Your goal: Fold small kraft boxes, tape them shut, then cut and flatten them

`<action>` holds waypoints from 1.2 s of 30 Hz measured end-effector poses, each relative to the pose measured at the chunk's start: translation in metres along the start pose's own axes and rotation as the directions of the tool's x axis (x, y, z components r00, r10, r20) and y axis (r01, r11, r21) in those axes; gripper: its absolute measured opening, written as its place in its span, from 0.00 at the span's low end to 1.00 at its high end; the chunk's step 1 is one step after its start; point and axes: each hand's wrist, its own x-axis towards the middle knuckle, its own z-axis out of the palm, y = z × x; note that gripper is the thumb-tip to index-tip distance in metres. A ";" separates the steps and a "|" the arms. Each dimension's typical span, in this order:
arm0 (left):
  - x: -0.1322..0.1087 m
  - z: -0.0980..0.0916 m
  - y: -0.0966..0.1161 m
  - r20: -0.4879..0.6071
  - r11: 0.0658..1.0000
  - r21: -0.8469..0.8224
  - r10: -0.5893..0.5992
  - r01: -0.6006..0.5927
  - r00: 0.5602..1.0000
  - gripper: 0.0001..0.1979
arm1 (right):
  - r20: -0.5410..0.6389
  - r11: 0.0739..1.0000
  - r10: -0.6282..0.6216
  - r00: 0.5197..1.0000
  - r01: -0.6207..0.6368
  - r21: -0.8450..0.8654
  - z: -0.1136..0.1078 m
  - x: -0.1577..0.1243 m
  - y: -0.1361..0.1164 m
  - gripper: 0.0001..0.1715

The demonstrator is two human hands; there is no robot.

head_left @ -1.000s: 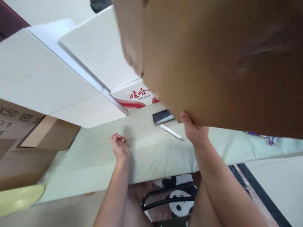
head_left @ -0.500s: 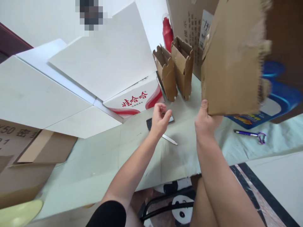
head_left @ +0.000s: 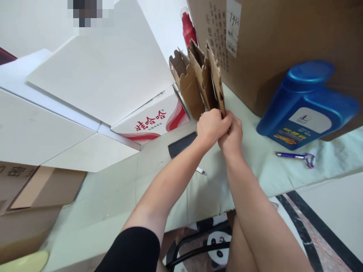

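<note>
A torn-edged cardboard piece stands nearly edge-on, with my right hand closed around its near lower end. Against that same end my left hand is closed too, its fingers touching the right hand. Directly left of the piece are two narrow open cardboard boxes with notched rims, a nearer-centre box and an outer box. Under my left wrist lies a dark flat object, partly hidden. The tip of a thin white strip pokes out below my forearm.
A blue jug and a purple pen with a clip are on the right. Behind stands a large carton, beside a red bottle. White boxes and a red-and-white carton line the left.
My right hand has brought the cardboard piece left and down, turning it edge-on beside the two boxes. My left hand has moved right and closed on it. The blue jug is uncovered.
</note>
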 end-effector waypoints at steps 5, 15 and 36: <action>0.031 0.006 -0.004 -0.058 0.998 -0.008 -0.057 0.057 0.997 0.21 | -0.147 0.987 0.160 0.976 -0.155 0.048 0.002 -0.005 -0.013 0.24; 0.095 0.044 -0.001 0.063 0.873 -0.395 -0.286 0.287 0.956 0.16 | -0.113 0.954 0.274 0.955 -0.255 0.156 -0.004 0.000 -0.020 0.21; -0.005 -0.018 -0.060 0.019 0.874 -0.442 -0.215 0.201 0.977 0.24 | 0.061 0.935 0.309 0.949 -0.315 0.162 0.010 -0.012 -0.034 0.11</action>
